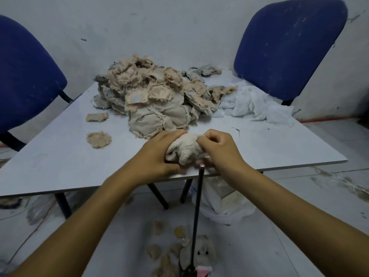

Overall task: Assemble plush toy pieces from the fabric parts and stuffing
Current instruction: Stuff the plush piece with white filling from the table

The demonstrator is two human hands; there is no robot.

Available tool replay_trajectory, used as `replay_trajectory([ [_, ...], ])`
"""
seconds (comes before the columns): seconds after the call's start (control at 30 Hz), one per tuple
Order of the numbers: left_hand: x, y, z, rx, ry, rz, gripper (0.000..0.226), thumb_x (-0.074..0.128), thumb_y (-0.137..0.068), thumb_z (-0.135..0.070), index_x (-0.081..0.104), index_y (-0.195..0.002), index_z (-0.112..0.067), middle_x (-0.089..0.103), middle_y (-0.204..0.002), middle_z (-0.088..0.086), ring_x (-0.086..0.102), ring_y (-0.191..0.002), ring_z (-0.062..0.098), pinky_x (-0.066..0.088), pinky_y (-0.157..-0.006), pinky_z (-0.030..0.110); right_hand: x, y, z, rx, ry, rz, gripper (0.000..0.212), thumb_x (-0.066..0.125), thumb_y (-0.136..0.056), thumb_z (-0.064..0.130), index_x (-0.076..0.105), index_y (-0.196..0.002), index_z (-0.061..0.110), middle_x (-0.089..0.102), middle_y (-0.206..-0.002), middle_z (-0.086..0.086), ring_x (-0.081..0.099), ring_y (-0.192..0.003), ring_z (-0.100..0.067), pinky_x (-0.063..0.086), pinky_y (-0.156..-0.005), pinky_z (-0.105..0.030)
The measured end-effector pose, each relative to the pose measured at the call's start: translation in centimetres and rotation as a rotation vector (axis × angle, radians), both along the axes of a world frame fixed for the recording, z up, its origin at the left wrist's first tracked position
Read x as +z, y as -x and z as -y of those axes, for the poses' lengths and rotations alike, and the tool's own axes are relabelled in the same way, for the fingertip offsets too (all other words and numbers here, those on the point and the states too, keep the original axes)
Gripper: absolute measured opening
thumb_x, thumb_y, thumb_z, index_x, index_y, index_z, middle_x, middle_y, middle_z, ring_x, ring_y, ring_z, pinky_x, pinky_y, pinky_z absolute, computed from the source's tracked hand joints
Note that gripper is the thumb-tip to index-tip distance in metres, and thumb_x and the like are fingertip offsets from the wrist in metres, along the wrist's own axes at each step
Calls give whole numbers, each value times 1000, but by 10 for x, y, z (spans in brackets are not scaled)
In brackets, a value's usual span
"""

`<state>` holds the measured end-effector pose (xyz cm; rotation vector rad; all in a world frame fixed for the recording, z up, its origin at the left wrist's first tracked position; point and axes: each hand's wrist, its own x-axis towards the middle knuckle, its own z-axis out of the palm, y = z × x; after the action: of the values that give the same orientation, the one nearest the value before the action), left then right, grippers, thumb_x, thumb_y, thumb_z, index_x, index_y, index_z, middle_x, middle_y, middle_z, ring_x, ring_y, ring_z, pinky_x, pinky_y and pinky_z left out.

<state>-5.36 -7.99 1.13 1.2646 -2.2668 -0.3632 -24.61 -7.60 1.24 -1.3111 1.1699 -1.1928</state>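
We are holding a cream plush piece at the near edge of the table, our left hand cupping its side with fingers curled under it and our right hand pinching its top fold. It is looking light, soft and squashy, likely to slip out of shape, so we are judging the seam edge the best place to pinch. A thin black rod is standing upright just below the piece. Behind, a heap of fabric parts is lying beside white stuffing. Two blue chairs are standing against a scuffed wall, and scraps are littering the floor.
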Motion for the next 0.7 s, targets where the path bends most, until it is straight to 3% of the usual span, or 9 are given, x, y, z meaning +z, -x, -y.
replay_trajectory([
  [0.1,-9,6,-1,130,56,-287,20,70,-77,-27,72,-94,-37,67,-87,-28,58,-87,0,38,-70,4,4,3,1,59,-96,307,13,61,-94,10,50,-94,15,64,-83,-10,70,-60,-19,51,-44,-25],
  [0.17,-13,5,4,260,-42,-445,6,73,-84,-26,75,-83,-31,66,-77,-29,62,-85,6,39,-64,4,-1,9,1,31,68,244,11,61,-95,9,53,-95,16,63,-90,-3,70,-76,-20,57,-58,-28],
  [0.27,-15,7,7,266,-110,-465,4,74,-83,-26,76,-85,-29,66,-81,-28,63,-89,9,43,-72,7,-6,11,-3,56,325,-52,9,63,-95,9,66,-92,16,66,-89,7,67,-85,-18,59,-65,-29],
  [0.33,-13,11,2,202,-165,-491,9,68,-76,-31,73,-83,-34,69,-82,-25,65,-91,11,49,-82,23,-6,7,-3,29,351,-114,13,63,-95,9,73,-97,18,69,-98,6,67,-86,-16,61,-66,-31],
  [0.43,-16,13,0,186,-151,-363,9,62,-82,-22,69,-79,-28,71,-80,-12,65,-85,21,52,-76,37,-3,7,0,-62,348,-164,13,65,-95,14,76,-100,20,72,-96,2,68,-85,-18,62,-65,-34],
  [0.53,-16,15,-2,215,-137,-345,24,54,-82,-17,60,-64,-31,63,-66,-16,57,-69,21,45,-60,36,-2,10,2,-49,383,-241,11,69,-92,16,78,-99,15,73,-87,4,69,-81,-11,63,-67,-36],
  [0.63,-12,17,-4,219,-117,-361,18,49,-76,-23,60,-66,-33,63,-71,-14,57,-75,21,43,-64,34,-3,11,3,-53,463,-355,10,73,-88,16,76,-98,16,70,-79,6,68,-77,-10,61,-68,-30],
  [0.7,-13,17,-5,201,-118,-348,22,49,-76,-25,71,-79,-24,70,-83,-5,60,-83,23,47,-72,37,-3,11,5,-65,532,-435,11,76,-86,16,74,-97,18,64,-83,10,65,-77,-8,55,-70,-22],
])
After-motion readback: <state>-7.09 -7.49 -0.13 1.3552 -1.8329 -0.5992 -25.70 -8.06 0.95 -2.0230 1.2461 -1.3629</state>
